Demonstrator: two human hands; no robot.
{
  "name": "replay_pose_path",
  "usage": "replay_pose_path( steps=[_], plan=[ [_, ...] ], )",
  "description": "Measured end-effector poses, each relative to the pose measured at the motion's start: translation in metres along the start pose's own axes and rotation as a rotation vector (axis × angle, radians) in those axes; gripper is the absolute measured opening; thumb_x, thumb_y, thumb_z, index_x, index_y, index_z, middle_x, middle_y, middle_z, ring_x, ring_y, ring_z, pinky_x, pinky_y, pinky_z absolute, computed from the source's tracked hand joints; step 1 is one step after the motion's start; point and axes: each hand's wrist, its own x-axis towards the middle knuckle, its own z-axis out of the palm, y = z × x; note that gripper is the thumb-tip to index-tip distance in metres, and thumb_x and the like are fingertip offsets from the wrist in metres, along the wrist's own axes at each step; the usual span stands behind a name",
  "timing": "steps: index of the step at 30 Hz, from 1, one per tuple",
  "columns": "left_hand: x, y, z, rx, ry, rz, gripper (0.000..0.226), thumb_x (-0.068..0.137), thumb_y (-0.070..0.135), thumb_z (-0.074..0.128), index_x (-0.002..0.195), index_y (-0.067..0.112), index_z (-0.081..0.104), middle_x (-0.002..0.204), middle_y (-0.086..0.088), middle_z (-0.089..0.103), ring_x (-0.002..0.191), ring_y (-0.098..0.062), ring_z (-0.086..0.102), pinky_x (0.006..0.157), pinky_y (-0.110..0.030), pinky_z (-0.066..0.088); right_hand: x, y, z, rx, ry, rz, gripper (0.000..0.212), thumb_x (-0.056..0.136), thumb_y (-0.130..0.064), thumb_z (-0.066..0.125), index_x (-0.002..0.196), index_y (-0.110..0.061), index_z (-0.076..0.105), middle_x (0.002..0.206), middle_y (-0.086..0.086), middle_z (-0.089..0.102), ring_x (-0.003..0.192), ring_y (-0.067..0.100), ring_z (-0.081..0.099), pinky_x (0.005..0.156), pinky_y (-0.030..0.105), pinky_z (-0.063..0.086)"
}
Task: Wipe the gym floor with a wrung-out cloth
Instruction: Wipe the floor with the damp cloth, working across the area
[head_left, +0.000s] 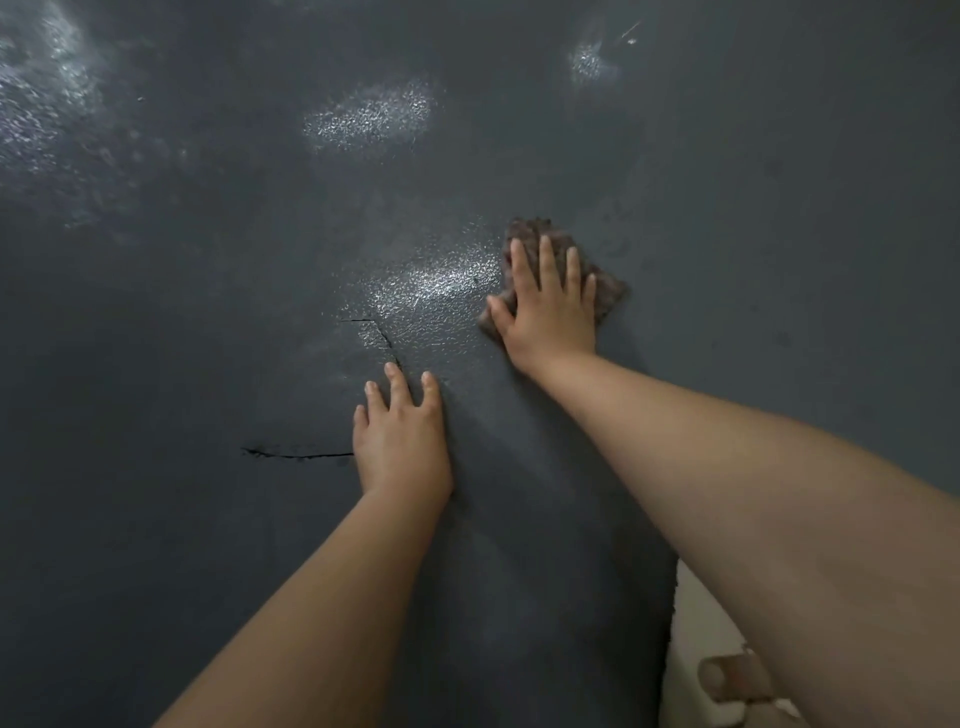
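A dark grey textured gym floor (208, 291) fills the view. A small brownish-grey cloth (608, 291) lies flat on it right of centre. My right hand (550, 306) presses down on the cloth with straight, spread fingers, covering most of it. My left hand (400, 441) rests flat on the bare floor nearer to me, fingers straight, holding nothing. A wet shiny patch (431, 286) glistens just left of the cloth.
A thin crack (301, 455) runs in the floor left of my left hand, and another crack (382, 332) lies above it. More shiny patches (369, 117) show farther out. At the bottom right, a pale surface (691, 623) borders the floor's edge.
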Motion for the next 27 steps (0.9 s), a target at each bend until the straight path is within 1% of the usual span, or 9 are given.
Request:
replay_pose_path(
  steps=[5, 10, 15, 22, 27],
  plan=[
    [0.003, 0.003, -0.001, 0.032, -0.019, 0.0, 0.083, 0.093, 0.023, 0.056, 0.151, 0.017, -0.003, 0.157, -0.018, -0.008, 0.144, -0.039, 0.004, 0.116, -0.04, 0.015, 0.038, 0.001, -0.01, -0.019, -0.01, 0.017, 0.07, 0.094, -0.057, 0.032, 0.151, -0.032, 0.001, 0.16, 0.0, -0.007, 0.145, 0.03, -0.01, 0.115, 0.048, -0.005],
    [0.002, 0.002, -0.001, 0.031, -0.033, 0.017, 0.088, 0.092, 0.023, 0.059, 0.15, 0.016, -0.007, 0.156, -0.019, -0.011, 0.144, -0.04, 0.001, 0.116, -0.039, 0.013, 0.074, 0.012, -0.022, -0.019, -0.006, 0.043, 0.067, 0.096, -0.056, 0.031, 0.151, -0.032, 0.001, 0.16, 0.0, -0.008, 0.146, 0.029, -0.009, 0.117, 0.046, -0.003],
    [0.002, 0.001, -0.001, 0.002, -0.028, 0.026, 0.086, 0.092, 0.021, 0.058, 0.15, 0.017, -0.006, 0.156, -0.019, -0.012, 0.144, -0.04, 0.001, 0.116, -0.038, 0.016, 0.093, 0.036, -0.036, 0.002, 0.028, 0.129, 0.066, 0.097, -0.053, 0.032, 0.152, -0.03, 0.002, 0.16, 0.002, -0.004, 0.146, 0.03, -0.004, 0.117, 0.044, 0.001],
    [0.002, 0.0, 0.0, -0.029, -0.031, 0.034, 0.087, 0.092, 0.02, 0.059, 0.151, 0.017, -0.005, 0.156, -0.019, -0.013, 0.144, -0.039, 0.0, 0.116, -0.037, 0.019, 0.081, 0.06, -0.034, 0.051, 0.122, 0.33, 0.065, 0.098, -0.05, 0.031, 0.152, -0.025, 0.006, 0.16, 0.005, 0.003, 0.146, 0.031, 0.003, 0.117, 0.045, 0.005],
    [-0.001, -0.002, -0.002, -0.051, -0.053, 0.051, 0.095, 0.088, 0.022, 0.064, 0.15, 0.017, -0.007, 0.156, -0.018, -0.016, 0.144, -0.038, -0.002, 0.115, -0.036, 0.018, 0.041, 0.06, -0.02, 0.097, 0.195, 0.461, 0.064, 0.098, -0.045, 0.035, 0.152, -0.022, 0.009, 0.159, 0.007, 0.006, 0.145, 0.031, 0.006, 0.116, 0.047, 0.006]
  ],
)
